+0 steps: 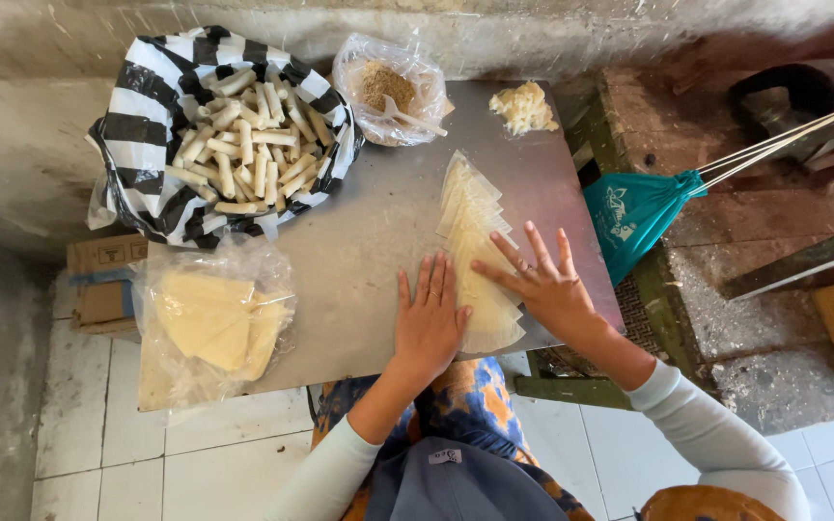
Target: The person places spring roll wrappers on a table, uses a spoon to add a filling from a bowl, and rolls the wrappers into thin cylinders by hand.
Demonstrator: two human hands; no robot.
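A fanned row of thin pale triangular wrapper sheets [473,227] lies on a grey metal tabletop [369,241]. My left hand [428,323] rests flat on the table, fingers together, just left of the nearest sheets. My right hand [542,285] lies spread with fingers apart, its fingertips pressing on the near end of the row. Neither hand holds anything.
A black-and-white striped bag [147,125] full of rolled pale sticks [248,145] sits at the back left. A clear bag of brown crumbs with a spoon [388,92] and a small pale lump [524,106] lie at the back. A clear bag of wrappers [212,318] hangs over the front left edge. A teal bag [634,212] is at the right.
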